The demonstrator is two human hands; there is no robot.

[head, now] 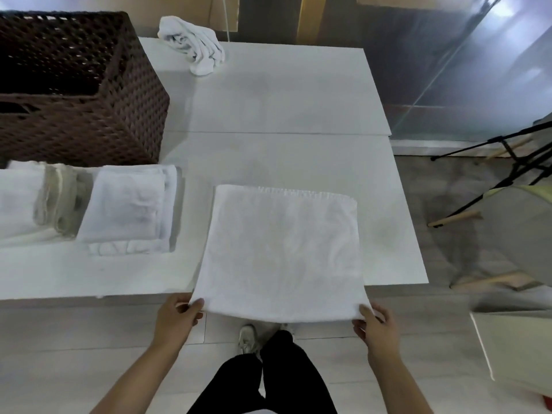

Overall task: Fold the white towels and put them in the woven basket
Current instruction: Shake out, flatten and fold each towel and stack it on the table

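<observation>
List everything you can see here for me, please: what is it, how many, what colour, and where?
Table: one, white, centre, with a seam across it.
Basket: one, dark brown, woven, far left of the table.
Flat towel: one, white, near edge of the table, overhanging toward the person.
Folded towels: a few, white and pale beige, stacked in front of the basket; exact number hard to tell.
Crumpled towel: one, white, far edge of the table.
Chair: one, pale with wooden legs, right of the table.
Stand legs: black, on the floor at right.
Left hand: pinching the flat towel's near left corner.
Right hand: pinching its near right corner.
Legs: black trousers, pale shoes.
</observation>
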